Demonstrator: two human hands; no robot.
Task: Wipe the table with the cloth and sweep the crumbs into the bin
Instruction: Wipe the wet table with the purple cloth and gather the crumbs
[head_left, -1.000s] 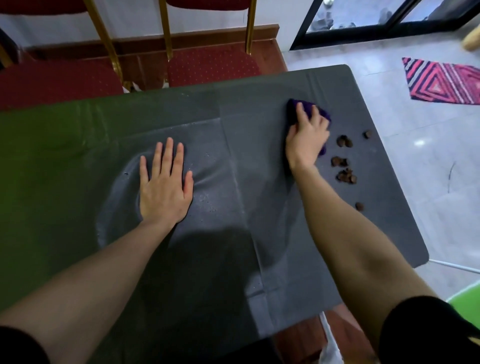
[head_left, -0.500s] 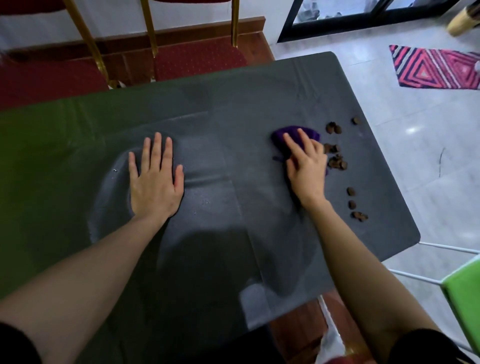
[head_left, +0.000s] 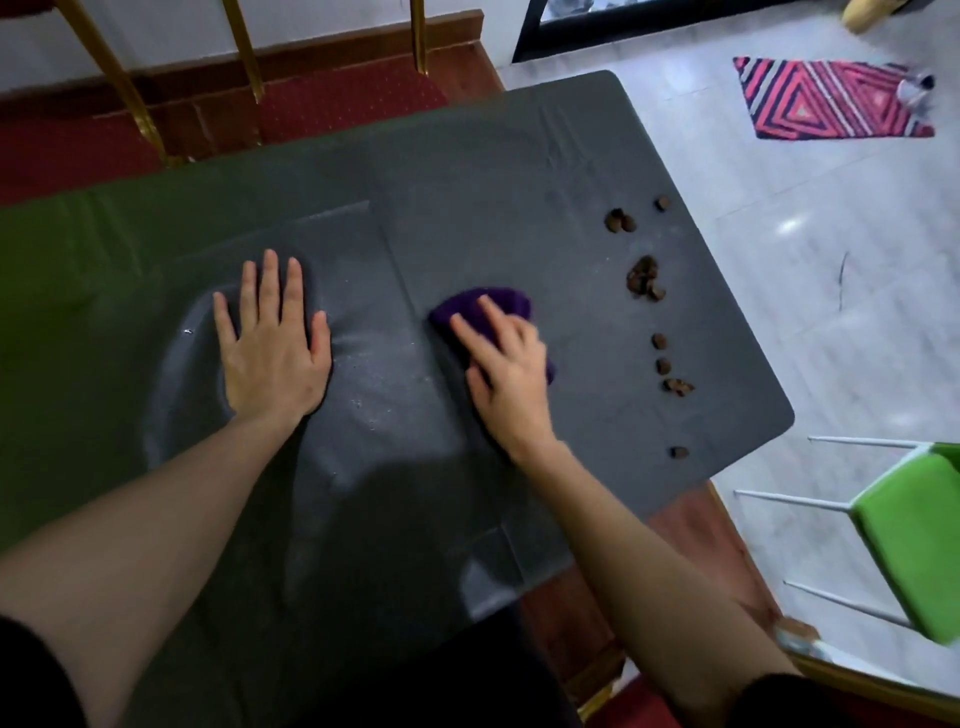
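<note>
The right hand (head_left: 506, 374) lies on top of the cloth (head_left: 488, 312), fingers spread and slightly bent, pressing it flat to the table (head_left: 467, 182). Whether the fingertips pinch the fabric or only bear down on it cannot be told; the hand is blurred by motion. The left hand (head_left: 272, 348) is released and holds nothing: palm down, fingers straight, flat on the table cover well to the left of the cloth.

The cloth is a small purple wad, bunched under the palm, showing ahead of the fingers and at the right edge of the hand. It looks soft, light and limp. Judgement: it will not push crumbs by its own stiffness, so it needs steady downward pressure from the whole palm, with the leading edge kept folded thick. Take hold across the top of the wad, not at a loose corner.

The crumbs (head_left: 644, 278) are dark brown lumps strung in a rough line near the right edge of the table, apart from the cloth. They appear dry, light and loose, and may roll or scatter under a fast stroke.

The table cover is thin and creased, and could ruck up under drag; the flat left hand probably pins it. No bin can be identified in view.
</note>
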